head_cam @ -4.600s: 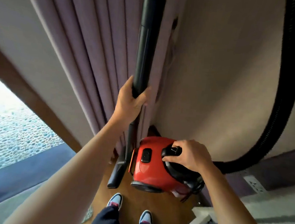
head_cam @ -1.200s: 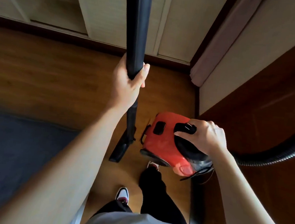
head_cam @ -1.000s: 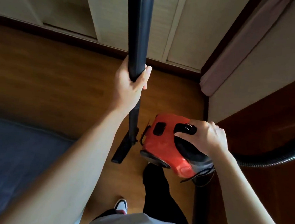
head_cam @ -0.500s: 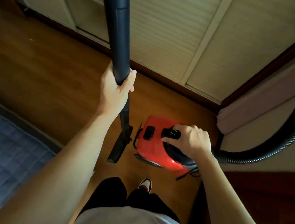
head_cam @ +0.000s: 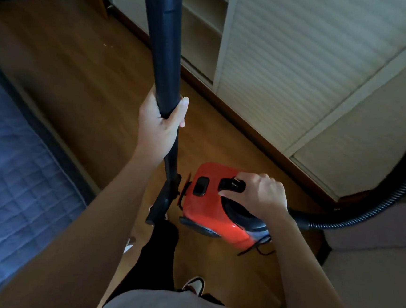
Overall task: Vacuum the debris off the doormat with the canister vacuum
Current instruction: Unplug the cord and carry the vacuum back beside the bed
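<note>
I carry the red canister vacuum [head_cam: 213, 211] above the wooden floor, my right hand [head_cam: 258, 195] shut on its black top handle. My left hand [head_cam: 161, 125] grips the black wand [head_cam: 164, 52], which stands upright; its floor nozzle [head_cam: 159, 205] hangs just left of the canister. The ribbed black hose [head_cam: 374, 208] loops from the canister's rear up the right side. No doormat is in view.
A blue quilted bed [head_cam: 11, 174] fills the left side. Cream louvred wardrobe doors [head_cam: 291, 63] and open shelves [head_cam: 203, 26] line the far wall. Brown wooden floor [head_cam: 81, 69] runs between them. My legs and shoes are below the vacuum.
I have turned away from the curtain corner and walked along the wardrobe. Both hands keep the same grips; the bed has come into view on the left.
</note>
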Demonstrator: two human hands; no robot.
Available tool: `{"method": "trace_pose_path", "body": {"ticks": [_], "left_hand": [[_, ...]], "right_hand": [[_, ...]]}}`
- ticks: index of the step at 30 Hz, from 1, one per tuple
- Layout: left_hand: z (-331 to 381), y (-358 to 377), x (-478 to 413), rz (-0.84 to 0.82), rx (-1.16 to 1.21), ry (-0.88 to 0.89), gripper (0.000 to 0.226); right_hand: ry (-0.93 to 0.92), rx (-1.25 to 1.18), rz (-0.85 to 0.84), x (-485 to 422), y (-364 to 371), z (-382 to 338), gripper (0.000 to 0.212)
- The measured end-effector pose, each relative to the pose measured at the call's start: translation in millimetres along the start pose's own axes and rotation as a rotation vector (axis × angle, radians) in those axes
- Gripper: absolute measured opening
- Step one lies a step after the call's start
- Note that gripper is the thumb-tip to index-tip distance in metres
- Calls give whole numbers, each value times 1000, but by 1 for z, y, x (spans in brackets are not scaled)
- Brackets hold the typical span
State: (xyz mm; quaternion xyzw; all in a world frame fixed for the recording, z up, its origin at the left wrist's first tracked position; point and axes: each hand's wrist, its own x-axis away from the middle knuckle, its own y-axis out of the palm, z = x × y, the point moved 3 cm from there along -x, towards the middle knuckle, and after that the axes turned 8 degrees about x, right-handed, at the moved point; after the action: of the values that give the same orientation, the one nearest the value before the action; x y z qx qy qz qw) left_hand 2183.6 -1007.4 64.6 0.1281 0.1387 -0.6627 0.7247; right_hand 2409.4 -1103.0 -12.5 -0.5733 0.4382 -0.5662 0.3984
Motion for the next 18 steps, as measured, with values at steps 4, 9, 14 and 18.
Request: {"method": "trace_pose_path", "body": {"ticks": [4, 9, 14, 18], "left_hand": [[-20, -32, -51, 76, 3, -99, 15], [-54, -80, -131, 86, 0, -60, 18], [-82, -120, -204, 135, -20, -62, 20], [-100, -142, -253, 177, -20, -55, 13]], "right_hand": [[-63, 22, -23, -68, -14, -32, 56], [-138, 93, -67, -166, -40, -85, 56], [-206, 150, -51, -256, -71, -136, 61], [-238, 108, -39, -321, -98, -163, 58]]}}
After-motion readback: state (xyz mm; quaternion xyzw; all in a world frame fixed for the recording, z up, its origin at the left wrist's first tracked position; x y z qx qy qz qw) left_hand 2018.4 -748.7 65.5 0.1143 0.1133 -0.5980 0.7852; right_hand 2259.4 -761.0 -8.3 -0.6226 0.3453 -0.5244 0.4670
